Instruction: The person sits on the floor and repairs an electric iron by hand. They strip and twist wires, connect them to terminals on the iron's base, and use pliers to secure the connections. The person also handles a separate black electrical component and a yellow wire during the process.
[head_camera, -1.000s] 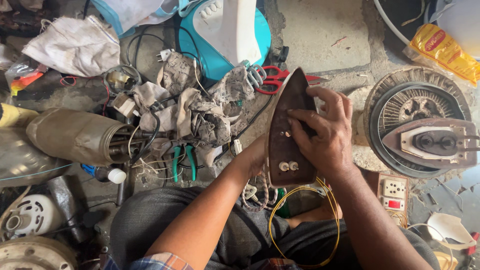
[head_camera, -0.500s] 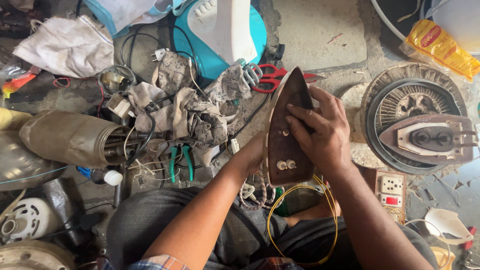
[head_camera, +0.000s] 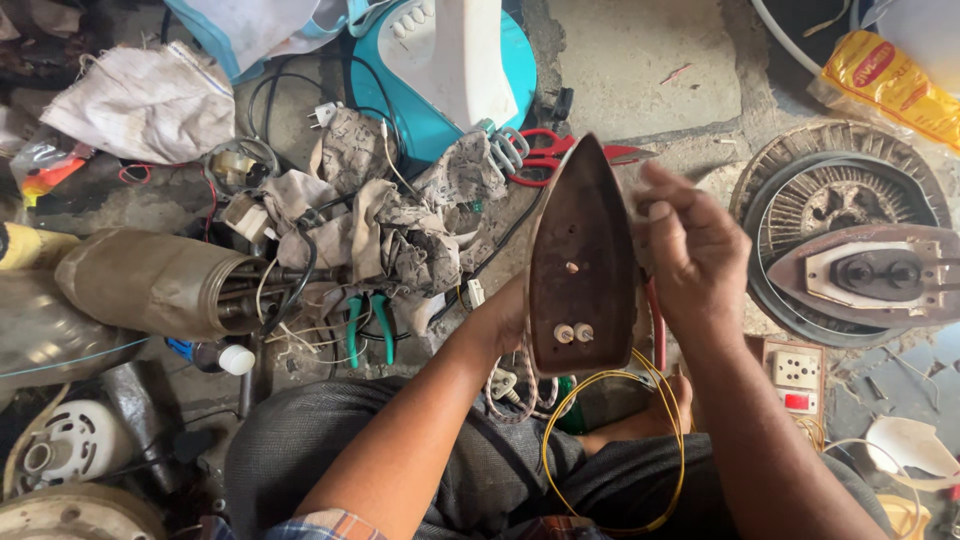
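The left hand (head_camera: 505, 318) grips a brown, rusty iron soleplate (head_camera: 582, 262) from beneath, its fingers clamped on the left edge, holding it point-up over the lap. The right hand (head_camera: 695, 250) hovers just right of the plate, fingers loosely curled and empty. A yellow packet (head_camera: 885, 85) with red print lies on the floor at upper right; a white socket board (head_camera: 795, 368) with a red switch lies at lower right.

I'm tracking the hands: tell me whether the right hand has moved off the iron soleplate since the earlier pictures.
Yes. The right hand has lifted off the brown soleplate and shifted right, toward the round motor part, with its fingers loosely curled.
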